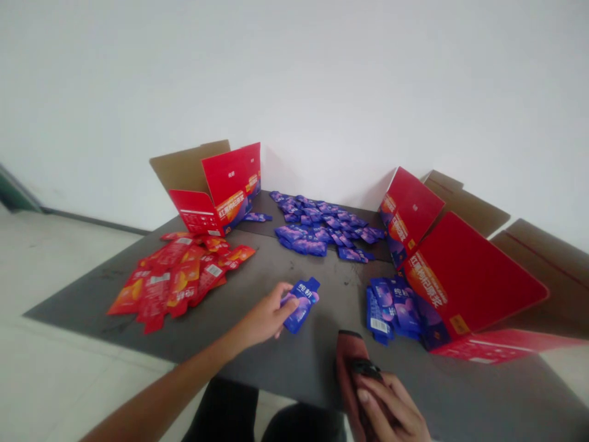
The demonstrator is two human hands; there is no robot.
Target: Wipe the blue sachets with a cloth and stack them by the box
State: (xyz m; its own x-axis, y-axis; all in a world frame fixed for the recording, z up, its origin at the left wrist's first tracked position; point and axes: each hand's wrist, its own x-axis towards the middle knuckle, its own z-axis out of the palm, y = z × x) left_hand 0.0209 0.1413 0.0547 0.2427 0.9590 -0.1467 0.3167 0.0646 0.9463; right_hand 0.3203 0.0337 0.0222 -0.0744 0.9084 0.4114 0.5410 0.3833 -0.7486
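Note:
My left hand (271,312) pinches the lower left edge of a blue-purple pouch (302,304), which it holds over the middle of the table with the narrow neck pointing away from me. Near the front edge, my right hand (393,408) is closed around a long reddish-brown object with a black part on its side (348,368); its kind I cannot make out. Just beyond that hand, several blue-purple pouches (394,307) lie against a red carton. Left of my left hand spreads a pile of red-orange pouches (177,273).
A dark grey table (257,270) stands against a white wall. An open red carton (234,184) is at the back left; further open cartons (473,276) line the right side. Many more blue-purple pouches (322,221) are spread along the back.

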